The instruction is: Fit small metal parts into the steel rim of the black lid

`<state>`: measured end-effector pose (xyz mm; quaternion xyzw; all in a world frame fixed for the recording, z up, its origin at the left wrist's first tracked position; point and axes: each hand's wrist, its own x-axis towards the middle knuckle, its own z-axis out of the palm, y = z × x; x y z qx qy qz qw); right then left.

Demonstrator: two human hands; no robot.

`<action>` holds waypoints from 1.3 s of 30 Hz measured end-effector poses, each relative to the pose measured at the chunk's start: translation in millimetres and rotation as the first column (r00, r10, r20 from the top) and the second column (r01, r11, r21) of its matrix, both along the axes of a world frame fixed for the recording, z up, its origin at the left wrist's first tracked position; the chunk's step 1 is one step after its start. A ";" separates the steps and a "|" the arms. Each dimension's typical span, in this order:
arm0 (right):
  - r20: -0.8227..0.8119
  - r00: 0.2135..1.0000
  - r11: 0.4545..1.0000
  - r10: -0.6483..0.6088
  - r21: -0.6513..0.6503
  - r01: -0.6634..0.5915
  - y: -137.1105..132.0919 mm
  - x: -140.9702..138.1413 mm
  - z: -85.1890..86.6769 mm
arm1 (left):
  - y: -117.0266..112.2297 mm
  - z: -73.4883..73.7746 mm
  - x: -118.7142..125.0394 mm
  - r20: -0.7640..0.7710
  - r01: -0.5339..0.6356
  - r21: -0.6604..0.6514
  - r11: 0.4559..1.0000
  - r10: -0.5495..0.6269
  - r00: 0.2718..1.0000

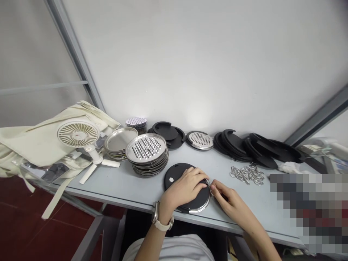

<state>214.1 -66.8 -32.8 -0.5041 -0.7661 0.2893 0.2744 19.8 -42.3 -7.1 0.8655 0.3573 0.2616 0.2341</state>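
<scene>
In front of me a round black lid-like disc (pixel 199 199) with a shiny metal rim lies on the table near its front edge. My left hand (pixel 187 185) rests across its top and holds it, fingers bent together toward the right edge. At that edge my right hand (pixel 224 195) is closed in a pinch on a small metal wire loop (pixel 209 184), mostly covered by fingertips. A white round spot shows on the disc left of my hand. Just beyond, to the left, stands a stack of round metal grater plates (pixel 146 148).
Plain metal discs (pixel 121 139) are stacked behind the graters. Black round parts (pixel 233 145) and a perforated plate (pixel 201 140) line the wall. Loose wire loops (pixel 247 174) lie right. A white fan (pixel 78 135) and cream bag (pixel 40 141) occupy the left end.
</scene>
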 end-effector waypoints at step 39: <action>0.009 0.999 0.999 0.033 -0.030 -0.032 0.6 0.1 0.9 | 2.2 -4.5 -0.2 0.038 0.001 0.005 1.000 -0.002 0.999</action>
